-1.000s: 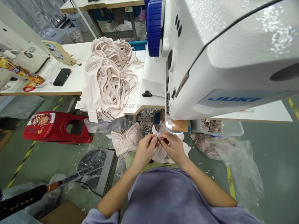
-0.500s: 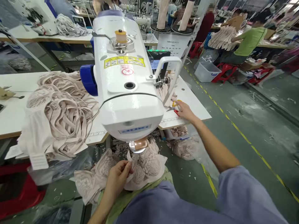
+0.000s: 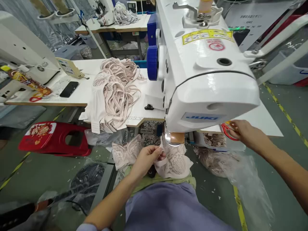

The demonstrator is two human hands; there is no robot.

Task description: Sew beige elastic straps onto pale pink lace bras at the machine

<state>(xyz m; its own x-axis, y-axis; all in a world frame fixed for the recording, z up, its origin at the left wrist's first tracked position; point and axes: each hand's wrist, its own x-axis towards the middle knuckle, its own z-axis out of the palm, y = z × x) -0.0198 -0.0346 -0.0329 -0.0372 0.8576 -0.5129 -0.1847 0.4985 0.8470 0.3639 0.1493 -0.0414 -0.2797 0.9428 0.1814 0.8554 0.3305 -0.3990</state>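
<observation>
My left hand [image 3: 146, 160] is closed, its thumb and fingers pinching the middle of a beige lace bra [image 3: 176, 163]. The bra lies over my lap below the sewing machine head [image 3: 211, 99], with its cups to both sides of my hand. My right hand [image 3: 245, 133] is closed around the red handles of scissors [image 3: 228, 131], at the table's front edge to the right of the machine. The scissors' blades are hidden behind the machine head.
A heap of beige bras and straps [image 3: 115, 99] covers the table on the left. Beyond it lie a phone [image 3: 69, 89] and a drink bottle [image 3: 30, 82]. A red stool [image 3: 54, 138] stands at left. A plastic bin of beige pieces [image 3: 214, 140] sits under the table at right.
The view has turned left and down. My right hand, earlier reaching onto the scissors on the table, now has them by the handles at the table edge. My left hand keeps its pinch.
</observation>
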